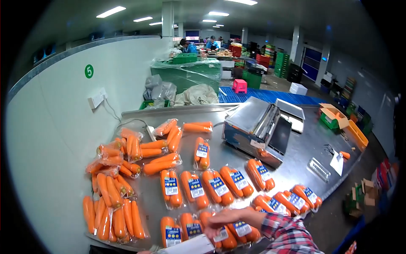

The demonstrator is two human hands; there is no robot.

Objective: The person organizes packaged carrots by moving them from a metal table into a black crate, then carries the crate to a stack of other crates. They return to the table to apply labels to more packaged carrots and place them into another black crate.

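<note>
My right hand [228,218], in a plaid sleeve, reaches over the front row of bagged carrots. Its fingers are bent together at the end of a white, flat-sided object [190,246] at the bottom edge; what they pinch, if anything, is hidden. Of my left hand [144,252] only a sliver shows beside that object, its fingers out of sight. Bagged carrots with blue-and-white labels [196,189] lie in rows around my right hand. One labelled bag [201,153] lies behind them. Bags without visible labels [114,190] are heaped at the left.
A metal wrapping or sealing machine [256,129] stands on the steel table [198,114]. Right of it lie a clear plastic tray [319,169], white paper [337,163] and a loose carrot [345,155]. A white wall [63,139] borders the left. Co-workers [212,43] are far behind.
</note>
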